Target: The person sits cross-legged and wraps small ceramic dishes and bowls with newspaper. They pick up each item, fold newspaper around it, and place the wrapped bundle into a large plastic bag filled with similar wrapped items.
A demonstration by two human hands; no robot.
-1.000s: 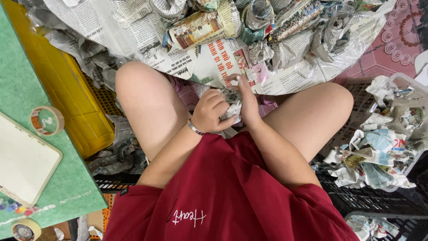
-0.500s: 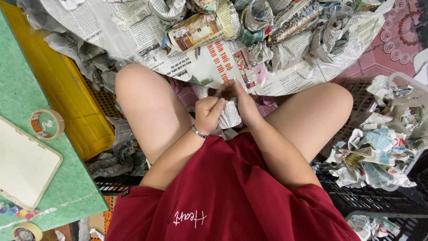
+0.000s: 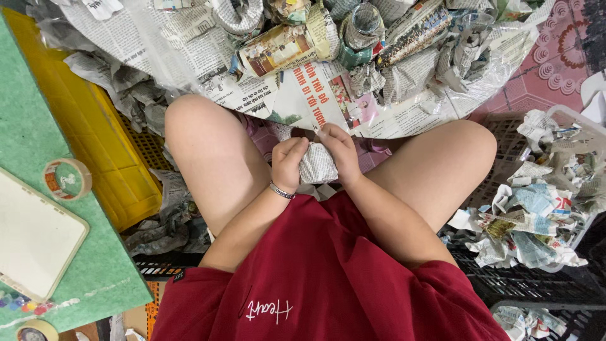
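Far out to the left of the left hand sat a roll of tape on a green mat, with a flat white board just below it. Closer in toward the hand was a yellow crate.

Then the left hand, a bracelet at the wrist: its fingers were curled tight around the left side of a small newspaper-wrapped bundle. The bundle was held between the knees, just in front of the red shirt, pressed between both hands.

The right hand closed on the bundle's other side, thumb and fingertips pinching the paper at its top edge. What was inside the paper could not be seen.

By the look of it, this was the closing stage of a wrap, with the loose paper being gathered and tucked in. Finishing the tuck would call for the left hand to hold firm while the right folded the last flap flat.

Just beyond the fingertips lay a spread newspaper sheet, and past it a heap of wrapped pieces. Well off to the right of the right hand stood a white basket of crumpled paper.
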